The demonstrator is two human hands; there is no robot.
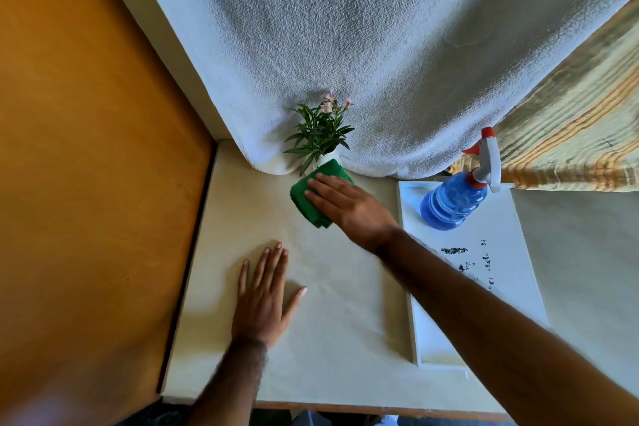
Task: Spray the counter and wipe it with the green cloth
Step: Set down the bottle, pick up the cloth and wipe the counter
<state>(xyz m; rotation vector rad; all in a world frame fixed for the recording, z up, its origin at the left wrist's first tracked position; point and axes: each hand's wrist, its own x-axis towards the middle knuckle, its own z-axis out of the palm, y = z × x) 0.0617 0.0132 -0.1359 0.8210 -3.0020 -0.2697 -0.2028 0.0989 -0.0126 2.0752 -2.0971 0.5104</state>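
Note:
A folded green cloth (307, 199) lies on the cream counter (345, 315) near its back edge. My right hand (349, 206) presses flat on top of the cloth, fingers together and pointing left. Nearer to me, my left hand (264, 297) rests palm down on the bare counter with its fingers spread, holding nothing. A blue spray bottle (453, 199) with a white and red trigger head stands on a white tray (508, 245) to the right, apart from both hands.
A small white vase with a green plant (320, 135) stands just behind the cloth, against a hanging white towel (345, 45). An orange wooden panel (86, 166) borders the counter on the left. A striped fabric (581, 135) hangs at the back right.

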